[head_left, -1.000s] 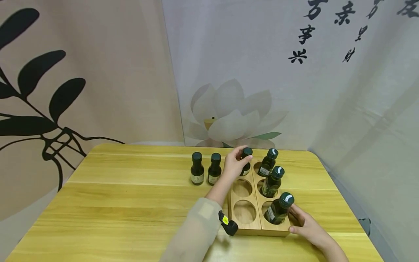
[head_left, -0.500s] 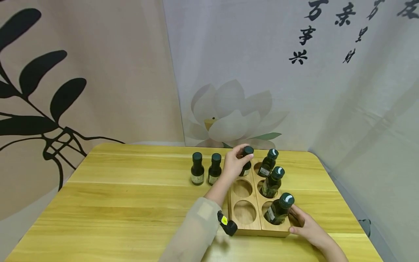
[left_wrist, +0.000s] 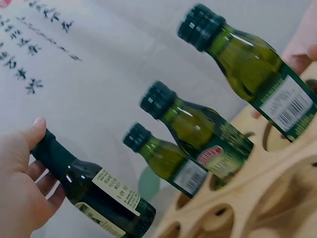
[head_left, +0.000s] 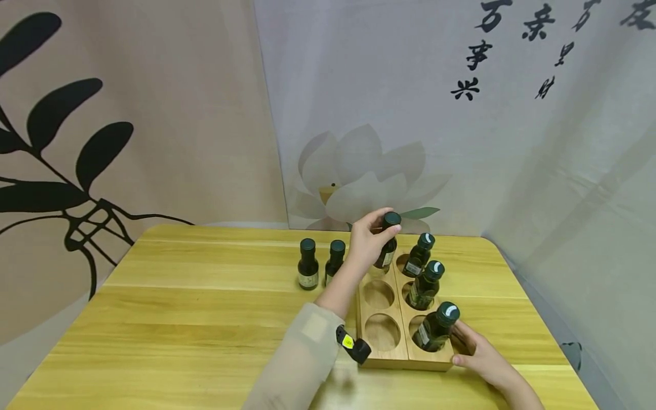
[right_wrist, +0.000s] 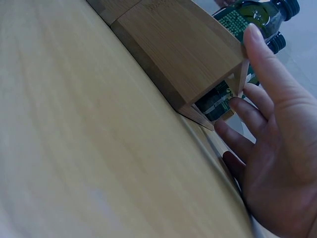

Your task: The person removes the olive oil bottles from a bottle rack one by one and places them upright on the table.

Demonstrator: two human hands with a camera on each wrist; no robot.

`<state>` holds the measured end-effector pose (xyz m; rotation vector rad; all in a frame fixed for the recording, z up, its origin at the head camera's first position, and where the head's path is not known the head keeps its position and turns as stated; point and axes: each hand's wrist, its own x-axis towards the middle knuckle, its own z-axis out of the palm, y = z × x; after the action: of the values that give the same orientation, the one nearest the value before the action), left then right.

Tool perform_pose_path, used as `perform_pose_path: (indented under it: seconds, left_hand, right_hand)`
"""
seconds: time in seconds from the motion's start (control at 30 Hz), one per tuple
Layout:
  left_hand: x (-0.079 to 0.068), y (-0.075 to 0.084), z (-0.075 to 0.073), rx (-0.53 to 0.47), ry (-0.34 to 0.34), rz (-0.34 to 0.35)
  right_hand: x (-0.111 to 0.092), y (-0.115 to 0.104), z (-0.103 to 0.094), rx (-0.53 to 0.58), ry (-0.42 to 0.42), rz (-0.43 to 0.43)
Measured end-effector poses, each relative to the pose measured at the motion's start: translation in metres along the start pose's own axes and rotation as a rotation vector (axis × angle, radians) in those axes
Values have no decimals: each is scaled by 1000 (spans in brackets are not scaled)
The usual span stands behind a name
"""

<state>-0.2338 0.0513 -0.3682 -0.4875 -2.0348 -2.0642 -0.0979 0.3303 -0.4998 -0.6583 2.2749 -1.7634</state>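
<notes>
My left hand grips a dark bottle by its neck, just under the dark green cap. The bottle is held over the far end of the left row of a wooden bottle rack. In the left wrist view this bottle is tilted, its cream label showing. Three green oil bottles stand in the rack's right row: a far one, a middle one and a near one. My right hand holds the rack's near right corner, thumb in front and fingers along the side.
Two more dark bottles stand on the wooden table left of the rack: one on the left and one partly behind my left arm. A cloth backdrop hangs behind the table.
My left hand has raised the dark bottle upward from the rack's far left hole. The right hand and the rack have stayed in place.
</notes>
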Motion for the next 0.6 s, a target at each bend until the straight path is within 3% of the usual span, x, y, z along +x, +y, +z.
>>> perform_pose_path:
  seconds: [0.4, 0.6]
  left_hand:
    - [6, 46, -12, -22, -12, 89]
    - [6, 63, -25, -49, -6, 110]
  right_hand:
    - [0, 0, 0, -11, 7, 32]
    - [0, 3, 0, -20, 11, -3]
